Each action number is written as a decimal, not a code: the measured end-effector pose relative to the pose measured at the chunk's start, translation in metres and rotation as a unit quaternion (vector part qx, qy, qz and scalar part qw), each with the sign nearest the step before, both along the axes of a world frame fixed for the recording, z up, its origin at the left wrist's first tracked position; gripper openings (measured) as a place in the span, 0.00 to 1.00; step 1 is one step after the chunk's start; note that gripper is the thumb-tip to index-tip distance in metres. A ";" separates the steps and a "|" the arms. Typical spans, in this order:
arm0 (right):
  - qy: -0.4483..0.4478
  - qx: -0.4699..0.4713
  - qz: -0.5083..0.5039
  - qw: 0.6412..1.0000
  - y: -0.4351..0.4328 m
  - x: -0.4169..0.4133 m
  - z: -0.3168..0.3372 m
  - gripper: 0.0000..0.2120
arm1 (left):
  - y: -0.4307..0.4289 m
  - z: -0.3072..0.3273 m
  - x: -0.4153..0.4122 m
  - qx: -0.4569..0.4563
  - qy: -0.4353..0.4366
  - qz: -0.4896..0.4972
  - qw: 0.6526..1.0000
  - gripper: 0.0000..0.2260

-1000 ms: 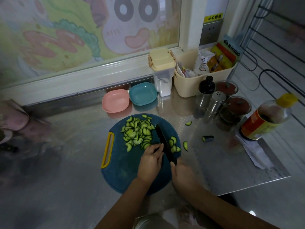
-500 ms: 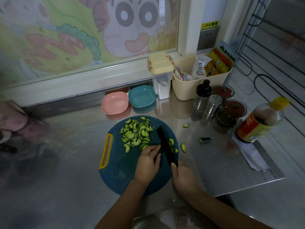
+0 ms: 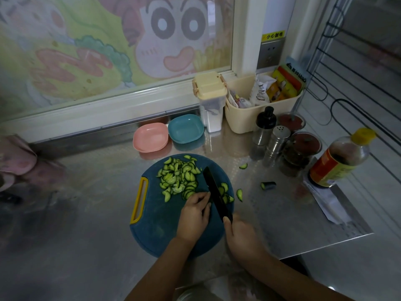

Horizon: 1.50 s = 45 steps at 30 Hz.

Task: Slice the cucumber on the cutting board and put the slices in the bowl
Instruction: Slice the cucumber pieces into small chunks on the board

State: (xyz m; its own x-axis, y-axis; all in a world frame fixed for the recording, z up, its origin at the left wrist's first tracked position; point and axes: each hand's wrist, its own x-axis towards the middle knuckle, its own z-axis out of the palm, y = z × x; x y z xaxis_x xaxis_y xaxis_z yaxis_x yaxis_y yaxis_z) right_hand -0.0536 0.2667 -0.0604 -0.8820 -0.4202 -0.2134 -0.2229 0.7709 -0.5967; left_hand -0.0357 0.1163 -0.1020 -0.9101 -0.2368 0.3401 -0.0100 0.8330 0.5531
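My right hand (image 3: 239, 232) is closed round the handle of the black knife (image 3: 216, 193); my left hand (image 3: 194, 213) curls its fingertips beside the blade, whether onto cucumber I cannot tell. Slices (image 3: 179, 178) lie heaped on the round blue cutting board (image 3: 156, 227). Bare steel counter (image 3: 86, 213) lies left; pink bowl (image 3: 150, 137) and teal bowl (image 3: 186, 128) sit beyond.

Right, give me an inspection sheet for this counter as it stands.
Surface: stainless steel counter, stray cucumber slices and a cucumber end off the board.
Job's things: round blue cutting board with a sliced cucumber pile; black knife; pink bowl and teal bowl, both empty.
Clutter: shakers, sauce bottle, cream bin.
Grippers: right hand grips the knife; left hand beside the blade.
Cables: black cable on the right wall.
Surroundings: cartoon window panel.
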 end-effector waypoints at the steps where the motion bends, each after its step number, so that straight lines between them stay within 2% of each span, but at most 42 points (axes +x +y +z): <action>1: 0.009 0.007 0.004 1.000 0.000 0.000 -0.001 0.18 | 0.000 0.000 0.000 -0.002 0.001 -0.002 1.000 0.13; 6: 0.024 0.007 0.016 1.000 -0.001 -0.002 -0.006 0.18 | -0.002 -0.002 0.000 -0.001 -0.001 -0.003 1.000 0.14; 12: 0.093 0.038 0.005 0.995 -0.008 0.001 -0.019 0.29 | -0.002 -0.001 0.000 0.009 -0.010 -0.006 1.000 0.14; 14: 0.053 0.048 0.000 0.997 -0.009 0.004 -0.028 0.33 | -0.003 -0.001 0.001 0.013 -0.013 -0.014 1.000 0.14; 20: 0.044 -0.009 0.001 0.999 -0.005 0.003 -0.022 0.19 | -0.002 0.001 0.006 0.009 -0.014 -0.017 1.000 0.16; 22: 0.025 -0.027 0.002 0.999 -0.004 0.001 -0.027 0.20 | -0.002 0.002 0.005 0.010 -0.013 -0.011 1.000 0.15; 26: 0.012 -0.014 -0.006 1.000 -0.002 -0.002 -0.025 0.32 | -0.001 0.002 0.005 0.013 -0.015 0.001 1.000 0.15; 30: -0.029 -0.033 -0.001 0.999 0.005 -0.001 -0.016 0.18 | -0.001 0.001 0.005 0.013 -0.019 0.006 1.000 0.15; 37: 0.000 -0.034 0.016 0.999 0.006 0.002 -0.013 0.18 | -0.001 0.001 0.005 0.008 -0.019 0.004 1.000 0.14; 41: 0.026 -0.021 0.012 0.999 0.006 0.003 -0.015 0.22 | -0.001 0.001 0.005 0.005 -0.020 0.000 1.000 0.14; 45: 0.040 0.009 0.022 0.999 0.007 0.004 -0.014 0.18 | -0.002 0.000 0.005 0.012 -0.018 -0.007 1.000 0.15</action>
